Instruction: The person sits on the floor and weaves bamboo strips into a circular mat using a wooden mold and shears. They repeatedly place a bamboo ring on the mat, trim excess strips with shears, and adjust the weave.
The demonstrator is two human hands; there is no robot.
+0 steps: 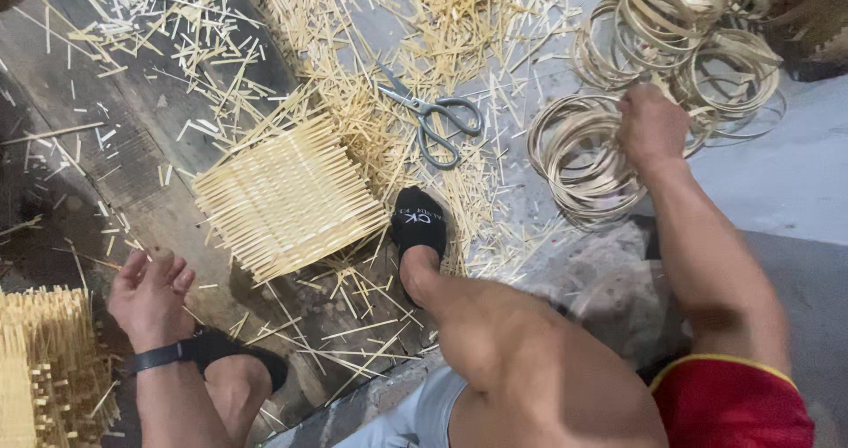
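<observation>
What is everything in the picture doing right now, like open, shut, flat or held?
Scissors: blades shut, lying on the floor.
Woven mat: flat on the floor, unfinished, strip ends sticking out.
Rings: piled loosely, one bunch gripped.
Right hand: closed around the rings.
Left hand: open, empty, fingers curled.
Cut sticks: scattered loose.
Woven stack: piled beside the left hand.

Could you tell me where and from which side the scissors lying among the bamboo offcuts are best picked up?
Probably by the grey handle loops. The scissors lie flat with the blades pointing up-left and the loops toward the lower right, near the coiled bamboo rings that the right hand grips. Coming from the right, fingers could hook the loops and stay clear of the blade tips.
</observation>
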